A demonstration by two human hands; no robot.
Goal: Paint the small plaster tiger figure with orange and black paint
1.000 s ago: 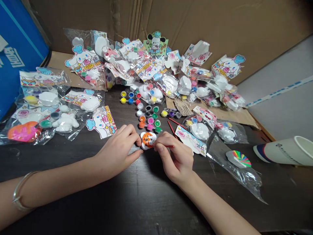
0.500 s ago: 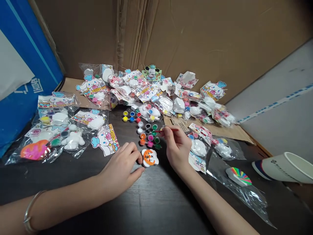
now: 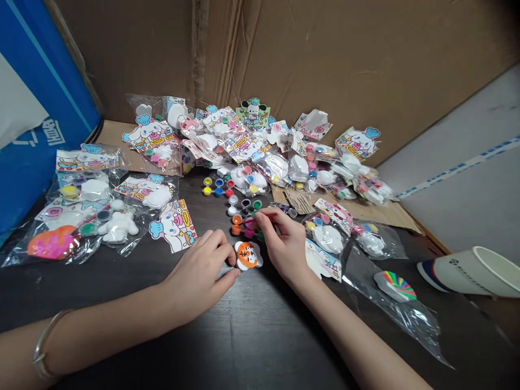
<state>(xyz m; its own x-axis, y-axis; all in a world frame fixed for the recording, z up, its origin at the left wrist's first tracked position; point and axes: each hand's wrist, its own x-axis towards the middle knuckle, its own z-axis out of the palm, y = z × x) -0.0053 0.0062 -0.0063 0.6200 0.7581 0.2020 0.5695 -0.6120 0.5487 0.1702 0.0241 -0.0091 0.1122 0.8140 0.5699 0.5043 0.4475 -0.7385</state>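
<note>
My left hand (image 3: 205, 271) rests on the dark table, fingers curled, with thumb and fingertips at the left edge of a small plaster tiger figure (image 3: 248, 255). The figure is white with an orange painted face and black markings. My right hand (image 3: 284, 241) pinches a thin red paintbrush (image 3: 266, 216), which points left. Its tip is at the orange paint pot (image 3: 236, 220); whether it dips in I cannot tell. Beside this stand other open paint pots, among them a white pot (image 3: 233, 210) and a yellow pot (image 3: 207, 190). My right hand partly hides the pots behind it.
Bagged plaster figures (image 3: 244, 149) lie heaped against a cardboard wall (image 3: 325, 59). More bags lie left, near a pink-orange painted piece (image 3: 52, 242). At right are a rainbow-striped piece (image 3: 396, 286) on clear plastic and a paper cup (image 3: 467, 271) lying on its side.
My right hand has moved left with the paintbrush, its tip going from the green pots to the orange pot. My left hand stays at the tiger figure. The view has shifted slightly.
</note>
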